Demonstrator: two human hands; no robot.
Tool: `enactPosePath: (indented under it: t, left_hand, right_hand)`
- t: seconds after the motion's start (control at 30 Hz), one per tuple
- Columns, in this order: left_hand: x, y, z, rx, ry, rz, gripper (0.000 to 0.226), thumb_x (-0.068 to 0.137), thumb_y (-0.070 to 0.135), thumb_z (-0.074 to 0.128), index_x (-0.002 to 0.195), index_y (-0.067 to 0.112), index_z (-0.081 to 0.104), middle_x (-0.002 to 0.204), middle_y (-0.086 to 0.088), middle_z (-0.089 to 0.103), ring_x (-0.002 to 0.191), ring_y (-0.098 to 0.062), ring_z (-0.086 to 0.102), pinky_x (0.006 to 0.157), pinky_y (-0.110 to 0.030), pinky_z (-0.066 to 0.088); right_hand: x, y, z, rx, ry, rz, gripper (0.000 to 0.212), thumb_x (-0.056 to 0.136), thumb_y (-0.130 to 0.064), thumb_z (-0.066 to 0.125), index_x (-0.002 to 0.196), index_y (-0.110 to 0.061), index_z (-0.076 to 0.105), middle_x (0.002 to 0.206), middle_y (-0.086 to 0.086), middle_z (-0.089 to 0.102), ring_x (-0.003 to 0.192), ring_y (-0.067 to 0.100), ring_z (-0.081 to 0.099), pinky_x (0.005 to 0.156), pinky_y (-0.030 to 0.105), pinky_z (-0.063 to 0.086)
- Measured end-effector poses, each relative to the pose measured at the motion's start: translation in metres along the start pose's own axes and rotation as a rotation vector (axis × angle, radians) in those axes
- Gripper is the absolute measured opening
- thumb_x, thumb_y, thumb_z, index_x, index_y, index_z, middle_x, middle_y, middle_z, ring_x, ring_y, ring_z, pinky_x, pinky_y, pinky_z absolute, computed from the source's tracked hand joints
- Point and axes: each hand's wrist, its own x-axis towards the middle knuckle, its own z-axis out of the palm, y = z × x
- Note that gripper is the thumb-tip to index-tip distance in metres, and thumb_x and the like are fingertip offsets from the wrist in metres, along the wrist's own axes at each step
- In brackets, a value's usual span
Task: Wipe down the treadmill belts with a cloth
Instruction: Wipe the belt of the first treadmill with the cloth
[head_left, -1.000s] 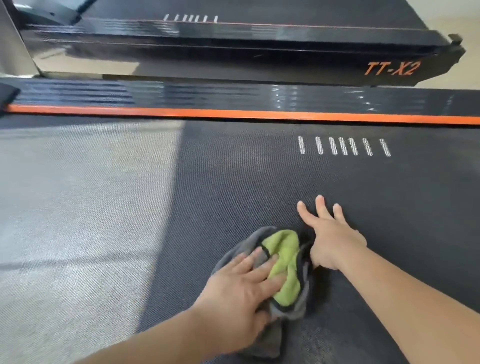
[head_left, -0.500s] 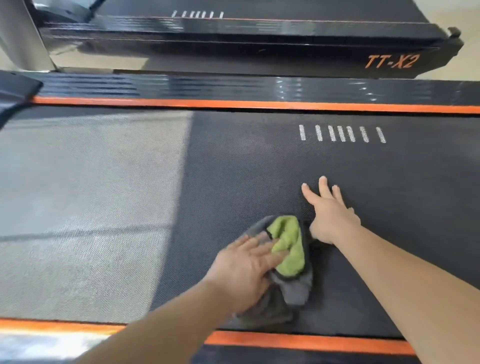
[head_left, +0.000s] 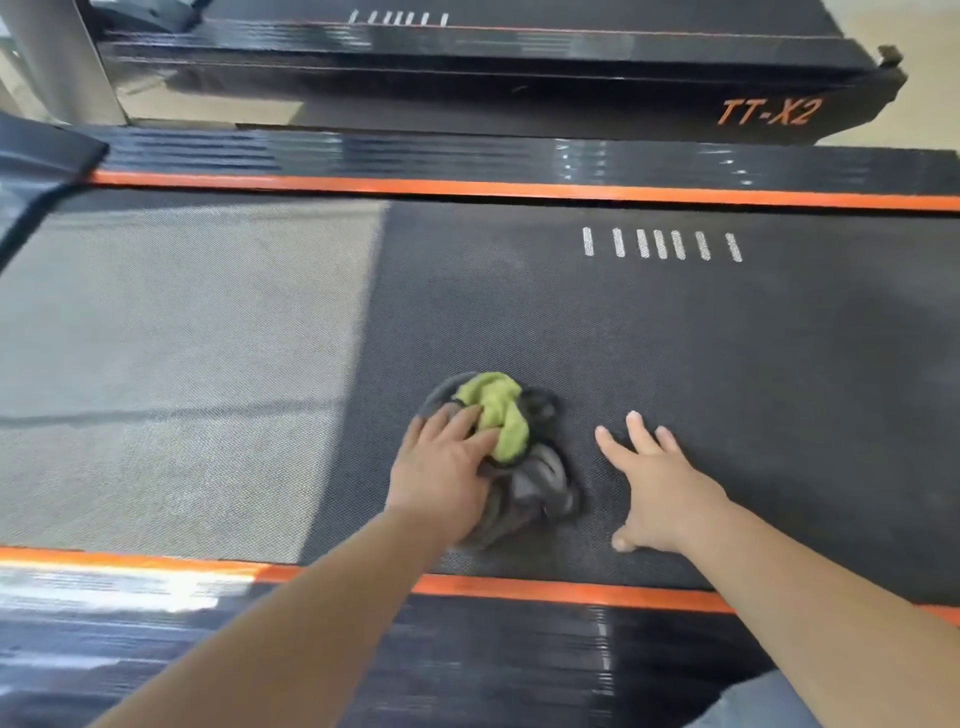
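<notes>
Though blurred, apparently "TT-X2" lettering (head_left: 770, 112) on treadmill (head_left: 519, 78)

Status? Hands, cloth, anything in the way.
Left hand presses cloth onto belt, fingers flat. Right hand open on belt, right of cloth, apart from it. Cloth bunched; ahead only printed white bars.

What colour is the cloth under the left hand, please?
The cloth is grey with a lime-green patch, shown best in the head view.
</notes>
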Motion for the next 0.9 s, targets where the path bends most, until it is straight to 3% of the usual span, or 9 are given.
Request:
enactPosePath:
  t: [0.07,0.2,0.27,0.37,0.47,0.67,0.73,0.8,0.9]
  left_hand:
    - [-0.01,0.018,0.01,-0.062,-0.006,-0.147,0.043,0.076,0.041,0.052,0.113,0.032,0.071,0.137,0.0,0.061,0.124,-0.036,0.053,0.106,-0.052,0.044]
    - [-0.047,0.053,0.026,-0.171,-0.068,0.245,0.041,0.074,0.04,0.059,0.113,0.035,0.069,0.129,0.011,0.062,0.12,-0.026,0.055,0.108,-0.046,0.044]
    - [-0.032,0.039,0.015,-0.083,-0.069,0.326,0.049,0.072,0.041,0.049,0.117,0.035,0.068,0.125,0.013,0.062,0.119,-0.023,0.056,0.103,-0.041,0.047]
    - [0.002,0.007,-0.003,0.08,-0.059,0.052,0.051,0.075,0.038,0.05,0.122,0.031,0.067,0.126,0.008,0.059,0.121,-0.029,0.053,0.097,-0.041,0.048]
    - [0.005,0.004,-0.001,0.059,-0.036,-0.206,0.049,0.075,0.043,0.06,0.121,0.028,0.066,0.13,0.008,0.056,0.117,-0.032,0.05,0.096,-0.044,0.047]
    - [-0.034,0.05,0.028,-0.128,-0.112,0.33,0.043,0.074,0.047,0.06,0.114,0.033,0.071,0.129,0.016,0.057,0.115,-0.025,0.051,0.103,-0.042,0.043]
    - [-0.017,0.031,0.02,-0.014,-0.06,0.355,0.045,0.074,0.049,0.056,0.113,0.032,0.071,0.126,0.014,0.059,0.114,-0.025,0.053,0.1,-0.042,0.045]
    - [-0.002,0.008,0.01,0.078,0.034,0.237,0.048,0.071,0.047,0.046,0.106,0.028,0.073,0.119,0.007,0.064,0.107,-0.031,0.057,0.091,-0.044,0.05]
    - [0.003,-0.005,0.008,0.023,0.112,-0.127,0.042,0.073,0.044,0.052,0.101,0.022,0.075,0.118,0.003,0.065,0.103,-0.037,0.057,0.087,-0.046,0.052]
  right_hand:
    - [0.001,0.002,0.002,0.004,0.009,-0.01,0.132,0.075,-0.035,0.087,0.157,-0.052,-0.014,0.164,-0.013,-0.034,0.157,0.022,-0.017,0.102,0.049,0.05]
    - [0.005,0.004,0.005,0.042,0.048,-0.004,0.118,0.085,-0.006,0.068,0.155,-0.056,-0.013,0.165,-0.016,-0.031,0.158,0.02,-0.015,0.106,0.046,0.047]
    - [0.003,0.005,0.005,0.043,0.045,-0.007,0.116,0.086,-0.009,0.068,0.155,-0.056,-0.012,0.165,-0.016,-0.03,0.158,0.019,-0.014,0.105,0.045,0.047]
    - [0.002,0.005,0.003,0.011,0.035,-0.011,0.129,0.076,-0.032,0.085,0.156,-0.054,-0.014,0.164,-0.014,-0.033,0.157,0.021,-0.017,0.1,0.046,0.05]
    - [0.003,0.003,0.003,0.002,0.026,-0.007,0.133,0.075,-0.035,0.088,0.156,-0.053,-0.016,0.164,-0.013,-0.034,0.157,0.022,-0.018,0.102,0.046,0.05]
    - [-0.003,0.0,-0.001,0.038,0.032,0.012,0.117,0.087,0.006,0.059,0.155,-0.055,-0.013,0.165,-0.015,-0.031,0.157,0.018,-0.016,0.103,0.041,0.048]
    - [-0.001,0.001,-0.001,0.025,0.012,0.015,0.123,0.086,-0.015,0.078,0.155,-0.054,-0.015,0.164,-0.015,-0.033,0.157,0.019,-0.018,0.106,0.045,0.047]
    - [0.002,0.001,-0.001,-0.005,-0.002,0.012,0.132,0.078,-0.037,0.088,0.156,-0.053,-0.018,0.163,-0.013,-0.035,0.157,0.021,-0.019,0.105,0.048,0.047]
    - [0.007,0.001,0.003,-0.021,0.004,0.017,0.134,0.078,-0.039,0.088,0.155,-0.052,-0.02,0.163,-0.01,-0.038,0.156,0.024,-0.02,0.105,0.049,0.048]
